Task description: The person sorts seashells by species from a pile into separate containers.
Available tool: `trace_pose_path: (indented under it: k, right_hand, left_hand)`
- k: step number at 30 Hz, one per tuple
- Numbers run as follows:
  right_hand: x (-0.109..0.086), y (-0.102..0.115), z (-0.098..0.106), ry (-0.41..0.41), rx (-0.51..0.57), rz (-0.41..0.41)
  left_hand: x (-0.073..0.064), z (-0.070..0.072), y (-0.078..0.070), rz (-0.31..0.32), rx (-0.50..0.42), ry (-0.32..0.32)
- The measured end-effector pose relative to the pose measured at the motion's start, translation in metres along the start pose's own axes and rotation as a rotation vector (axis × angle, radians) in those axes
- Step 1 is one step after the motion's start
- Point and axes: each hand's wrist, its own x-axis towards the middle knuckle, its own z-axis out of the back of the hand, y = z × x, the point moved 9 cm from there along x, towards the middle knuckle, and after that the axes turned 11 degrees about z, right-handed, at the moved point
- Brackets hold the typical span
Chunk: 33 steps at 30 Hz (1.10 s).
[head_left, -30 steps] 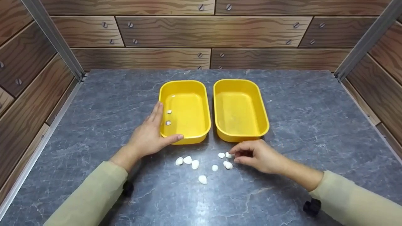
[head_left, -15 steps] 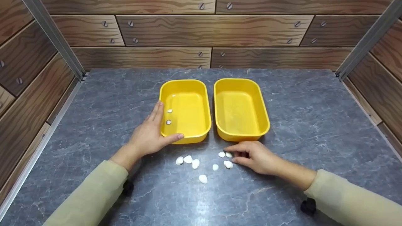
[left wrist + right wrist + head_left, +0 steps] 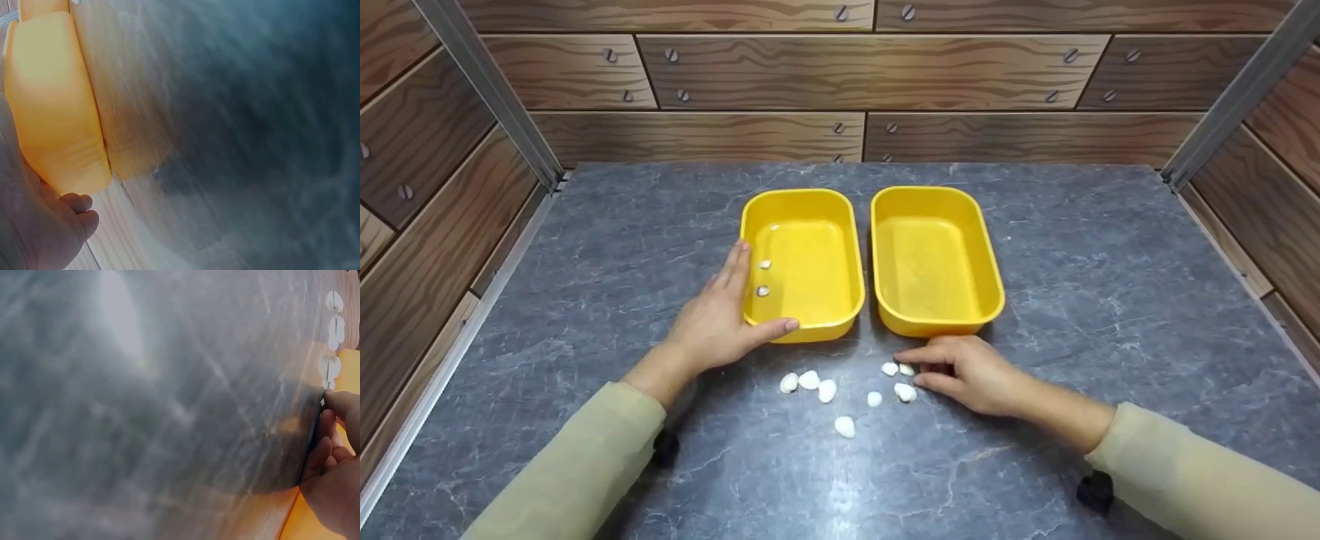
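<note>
My left hand (image 3: 709, 322) rests against the left yellow tub (image 3: 817, 334), fingers extended along its left side and thumb laid on the front rim. The left wrist view shows the fingers beside this tub's outer wall (image 3: 53, 101). In front of the right yellow tub (image 3: 930, 328), my right hand (image 3: 979, 379) is low over the table, index finger and thumb apart. A small white seashell (image 3: 907, 370) lies at the gap between them, partly covered. Another seashell (image 3: 889, 369) lies just left of the index fingertip, and a larger seashell (image 3: 905, 392) near the thumb.
More white seashells lie in front of the tubs: a cluster of three (image 3: 808, 380), a small seashell (image 3: 874, 399) and one seashell (image 3: 845, 427) nearer me. Inside the left tub, two seashells (image 3: 765, 265) sit along the left side. Wood-patterned walls (image 3: 870, 71) enclose the grey marbled table (image 3: 607, 225).
My right hand has shifted slightly left, its index fingertip passing over the small seashell, and has then stayed put. My left hand keeps its place on the tub.
</note>
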Motion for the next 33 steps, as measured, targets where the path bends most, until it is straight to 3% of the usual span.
trace_pose_path:
  k: [10,17,28,33]
  right_hand:
    - [0.002,0.0027,-0.0011,0.013,-0.031,0.02]
    - [0.0039,0.0054,0.0019,-0.006,-0.015,0.056]
    - [0.0042,0.002,0.0006,0.002,-0.01,0.023]
    - [0.0038,0.0039,0.0002,-0.011,-0.03,0.054]
  left_hand:
    - [-0.0002,0.0014,-0.0022,-0.038,-0.002,-0.019]
    - [0.0,0.0023,-0.003,-0.036,0.0,-0.021]
    - [-0.0007,0.0018,-0.0023,-0.034,-0.008,-0.022]
    - [-0.001,0.0008,-0.0008,-0.024,-0.005,-0.017]
